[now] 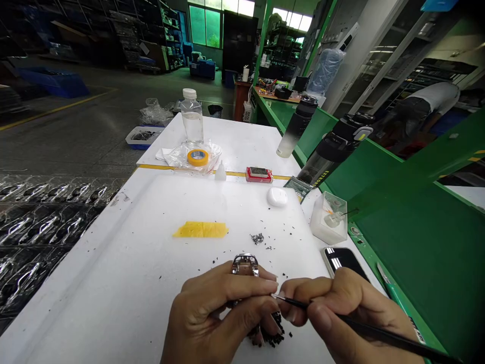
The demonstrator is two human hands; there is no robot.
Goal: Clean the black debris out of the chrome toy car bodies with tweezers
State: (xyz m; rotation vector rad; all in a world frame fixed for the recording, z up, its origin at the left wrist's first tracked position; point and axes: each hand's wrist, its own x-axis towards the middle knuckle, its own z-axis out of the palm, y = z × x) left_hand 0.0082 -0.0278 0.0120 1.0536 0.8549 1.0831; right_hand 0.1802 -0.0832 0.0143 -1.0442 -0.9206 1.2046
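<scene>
My left hand [223, 313] is closed round a small shiny metal frame [245, 262], whose arched top sticks up above the fingers. Its thumb and index finger are pinched at the tip of a thin black tool [364, 326]. My right hand [341, 308] holds that tool like a pen, its pale tip touching between the left fingertips. Below the left fingers lies a heap of small black pieces [276, 336], partly covered by the hand. A smaller pile of dark bits [257, 238] sits farther up the white mat [132, 253].
Yellow tape strip [200, 229], white case [277, 196], red box [259, 175] and tape roll [197, 157] lie beyond the hands. A clear box [329, 222], phone [344, 262] and green knife [397, 296] are at right. Bottles stand farther back; a person [420, 108] bends at far right.
</scene>
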